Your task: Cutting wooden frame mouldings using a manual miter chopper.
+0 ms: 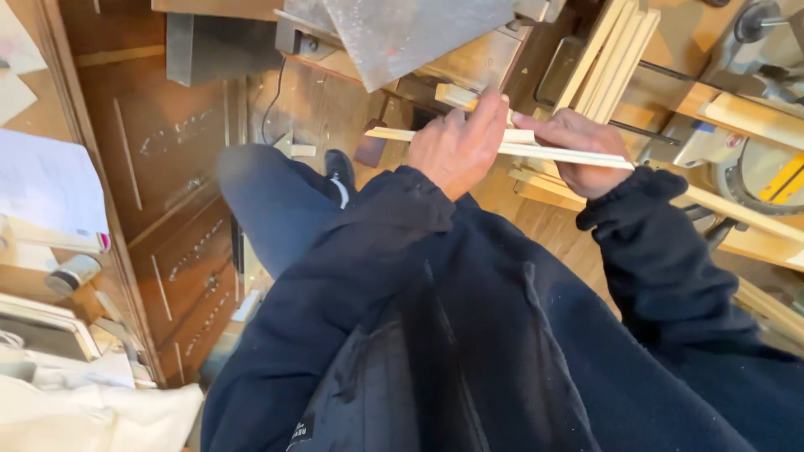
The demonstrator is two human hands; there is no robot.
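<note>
Dark sleeves lowest | left hand [456, 146], right hand [578, 151] both grip wood strip [519, 149] | saw [754, 167] close right

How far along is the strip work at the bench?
Looks done: several long pale strips lean stacked by the machine. In hand: the left hand and right hand both grip one thin wood strip, held level in front of the body. Left: more lengths lie by the saw; how many remain, I cannot tell.

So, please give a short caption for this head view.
Left hand and right hand hold a thin wooden strip near a saw.
</note>
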